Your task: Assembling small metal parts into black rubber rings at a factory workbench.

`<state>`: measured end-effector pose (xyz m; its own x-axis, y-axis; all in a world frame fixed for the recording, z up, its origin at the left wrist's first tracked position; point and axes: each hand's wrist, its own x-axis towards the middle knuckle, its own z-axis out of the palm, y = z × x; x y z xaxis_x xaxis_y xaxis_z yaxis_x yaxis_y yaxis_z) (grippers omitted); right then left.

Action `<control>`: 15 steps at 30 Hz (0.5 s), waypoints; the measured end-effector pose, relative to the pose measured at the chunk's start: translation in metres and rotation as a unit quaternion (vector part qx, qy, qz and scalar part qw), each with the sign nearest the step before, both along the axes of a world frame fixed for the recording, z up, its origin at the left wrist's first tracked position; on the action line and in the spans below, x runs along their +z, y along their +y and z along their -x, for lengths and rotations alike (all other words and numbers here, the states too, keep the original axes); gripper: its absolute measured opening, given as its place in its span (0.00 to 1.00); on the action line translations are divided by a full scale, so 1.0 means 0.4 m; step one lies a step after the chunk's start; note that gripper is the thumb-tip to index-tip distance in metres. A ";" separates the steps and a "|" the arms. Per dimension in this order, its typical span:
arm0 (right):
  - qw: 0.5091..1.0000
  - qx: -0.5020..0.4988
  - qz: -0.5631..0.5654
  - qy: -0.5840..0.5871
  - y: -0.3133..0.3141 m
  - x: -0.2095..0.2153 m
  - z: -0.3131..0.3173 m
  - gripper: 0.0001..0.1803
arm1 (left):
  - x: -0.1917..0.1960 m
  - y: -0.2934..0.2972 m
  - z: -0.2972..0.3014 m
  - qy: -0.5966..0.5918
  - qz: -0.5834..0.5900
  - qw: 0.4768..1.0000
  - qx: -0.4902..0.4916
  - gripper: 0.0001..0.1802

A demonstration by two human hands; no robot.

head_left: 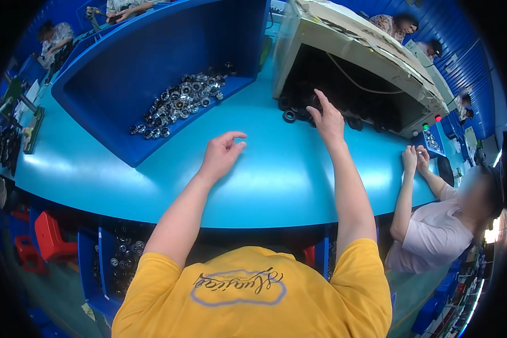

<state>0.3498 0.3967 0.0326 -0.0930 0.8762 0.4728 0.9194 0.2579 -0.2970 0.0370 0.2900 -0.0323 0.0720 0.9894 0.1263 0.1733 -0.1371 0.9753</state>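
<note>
My left hand (222,153) hovers over the blue-green tabletop, thumb and forefinger apart, with nothing visible between them. Beyond it, a big blue bin (118,84) lies with its open side toward me, and a heap of shiny silver-and-black round parts (183,100) rests inside. My right hand (328,119) reaches to the mouth of a cream-coloured box (290,50), its fingers stretched out and its thumb spread. Black rings (289,116) lie in a pile along that opening, close to the fingertips; some are hidden in the dark interior.
At the right, a co-worker's hands (416,160) hold a small part at the same table, beside a small blue tray (432,138) of shiny parts. Red stools (53,236) stand lower left. Blue crates (90,265) with round parts sit below the table edge.
</note>
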 end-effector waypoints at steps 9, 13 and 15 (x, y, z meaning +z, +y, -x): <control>0.986 0.112 -0.004 0.123 -0.099 0.035 0.144 0.29 | 0.033 -0.016 0.005 -0.042 0.011 0.999 -0.019 0.15; 0.965 0.240 0.024 0.104 -0.196 0.034 0.274 0.29 | 0.081 -0.031 0.001 -0.217 0.060 0.970 -0.089 0.24; 0.956 0.284 0.011 0.074 -0.216 0.015 0.303 0.32 | 0.082 -0.029 -0.002 -0.285 0.069 0.949 -0.116 0.26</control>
<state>0.2285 0.3103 0.0385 -0.4904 0.7146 0.4989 0.5806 0.6948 -0.4244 0.0378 0.2784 0.0005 0.2481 0.9654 0.0806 -0.4074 0.0285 0.9128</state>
